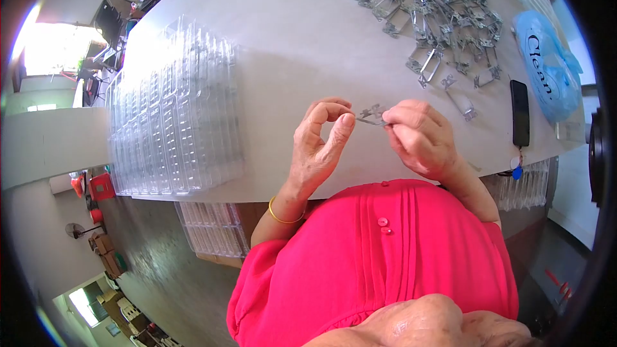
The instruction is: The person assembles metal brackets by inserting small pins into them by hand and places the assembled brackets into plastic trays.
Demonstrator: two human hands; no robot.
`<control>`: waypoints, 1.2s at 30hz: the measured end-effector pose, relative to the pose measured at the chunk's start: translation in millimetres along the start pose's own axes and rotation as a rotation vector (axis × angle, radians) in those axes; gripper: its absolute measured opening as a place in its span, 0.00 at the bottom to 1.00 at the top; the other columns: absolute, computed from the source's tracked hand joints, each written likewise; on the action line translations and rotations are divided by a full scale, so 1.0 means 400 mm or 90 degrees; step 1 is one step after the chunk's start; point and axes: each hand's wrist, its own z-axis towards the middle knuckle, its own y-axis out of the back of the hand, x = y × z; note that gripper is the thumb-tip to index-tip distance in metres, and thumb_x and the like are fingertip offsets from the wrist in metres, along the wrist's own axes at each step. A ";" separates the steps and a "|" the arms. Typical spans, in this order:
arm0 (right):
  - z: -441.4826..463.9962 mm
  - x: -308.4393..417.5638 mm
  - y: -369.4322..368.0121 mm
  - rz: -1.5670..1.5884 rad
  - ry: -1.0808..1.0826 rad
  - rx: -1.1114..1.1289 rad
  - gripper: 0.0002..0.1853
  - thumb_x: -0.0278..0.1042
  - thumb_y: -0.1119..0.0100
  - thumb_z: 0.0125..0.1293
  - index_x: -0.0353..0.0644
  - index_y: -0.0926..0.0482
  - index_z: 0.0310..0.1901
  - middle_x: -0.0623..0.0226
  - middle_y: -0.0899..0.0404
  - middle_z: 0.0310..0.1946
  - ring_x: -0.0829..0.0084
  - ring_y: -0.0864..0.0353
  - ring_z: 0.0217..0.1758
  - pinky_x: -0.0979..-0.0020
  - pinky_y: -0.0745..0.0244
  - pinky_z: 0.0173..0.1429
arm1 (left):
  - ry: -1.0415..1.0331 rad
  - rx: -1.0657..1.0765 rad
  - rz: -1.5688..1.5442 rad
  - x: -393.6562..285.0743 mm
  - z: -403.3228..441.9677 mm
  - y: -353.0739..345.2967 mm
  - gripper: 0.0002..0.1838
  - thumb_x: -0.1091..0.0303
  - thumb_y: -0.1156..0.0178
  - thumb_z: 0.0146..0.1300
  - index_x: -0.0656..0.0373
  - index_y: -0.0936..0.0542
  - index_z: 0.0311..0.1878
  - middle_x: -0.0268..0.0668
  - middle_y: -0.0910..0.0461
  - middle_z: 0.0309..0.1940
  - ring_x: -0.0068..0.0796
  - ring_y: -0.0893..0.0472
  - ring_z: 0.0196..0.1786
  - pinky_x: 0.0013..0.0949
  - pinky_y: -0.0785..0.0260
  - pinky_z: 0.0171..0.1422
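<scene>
In front of my chest, both hands are at a small silvery metal bracket (370, 114) above the table. My right hand (421, 136) pinches its right end, with the other fingers curled in. My left hand (321, 144) has thumb and index finger brought together at the bracket's left end; the exact contact there is too small to see. Beyond my right hand, a pile of similar metal brackets (443, 19) lies tangled on the white table (283, 45). One single bracket (460, 99) rests apart from the pile, closer to my right hand.
Stacked clear plastic trays (173, 115) cover the table's left side. To the right lie a black phone (520, 114) with a blue tag (517, 172) and a blue plastic bag (546, 67). More clear trays (212, 228) stand below the table's front edge.
</scene>
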 end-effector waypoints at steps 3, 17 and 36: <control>-0.014 -0.005 -0.015 -0.024 0.078 0.038 0.14 0.16 0.29 0.52 0.38 0.28 0.32 0.61 0.18 0.41 0.62 0.15 0.41 0.64 0.15 0.42 | 0.018 0.022 0.028 -0.040 0.006 0.001 0.11 0.63 0.40 0.77 0.64 0.18 0.46 0.34 0.19 0.47 0.17 0.26 0.46 0.24 0.32 0.48; 0.027 0.045 0.027 0.466 -0.251 -0.072 0.10 0.25 0.35 0.70 0.41 0.30 0.40 0.60 0.21 0.45 0.64 0.14 0.47 0.52 0.19 0.60 | 0.000 0.008 -0.060 -0.022 -0.002 0.009 0.05 0.76 0.43 0.76 0.66 0.19 0.44 0.37 0.18 0.46 0.20 0.19 0.36 0.24 0.25 0.39; 0.216 -0.001 0.318 1.524 -0.125 0.255 0.09 0.10 0.51 0.65 0.22 0.25 0.27 0.36 0.23 0.28 0.45 0.17 0.30 0.28 0.19 0.52 | 0.006 0.139 0.154 0.091 -0.005 0.002 0.07 0.82 0.37 0.66 0.62 0.14 0.44 0.37 0.22 0.44 0.26 0.20 0.40 0.30 0.26 0.44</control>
